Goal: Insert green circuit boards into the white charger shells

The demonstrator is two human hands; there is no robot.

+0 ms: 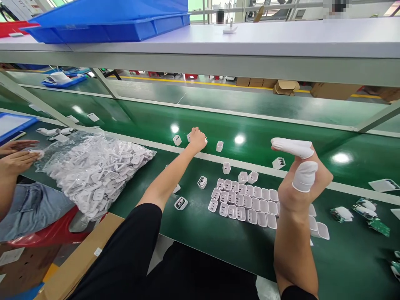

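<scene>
My left hand (197,139) reaches to the far side of the green bench with its fingers curled down. What they close on, if anything, is hidden. A small white plastic housing (188,137) is beside it, partly covered by the fingers, and a bit of white shows at its right edge. My right hand (301,166) is raised above the bench, thumb and fingers apart, holding nothing. White finger cots (304,177) cover its thumb and at least one finger. Below and left of it stand rows of open white housings (247,201), partly hidden by my right forearm.
A plastic bag of white parts (103,171) lies to the left, near another person's hands (18,156). Loose housings (181,203) dot the bench. Green circuit boards (379,227) lie at right. Overhead, a shelf (281,37) carries a blue tray (109,27).
</scene>
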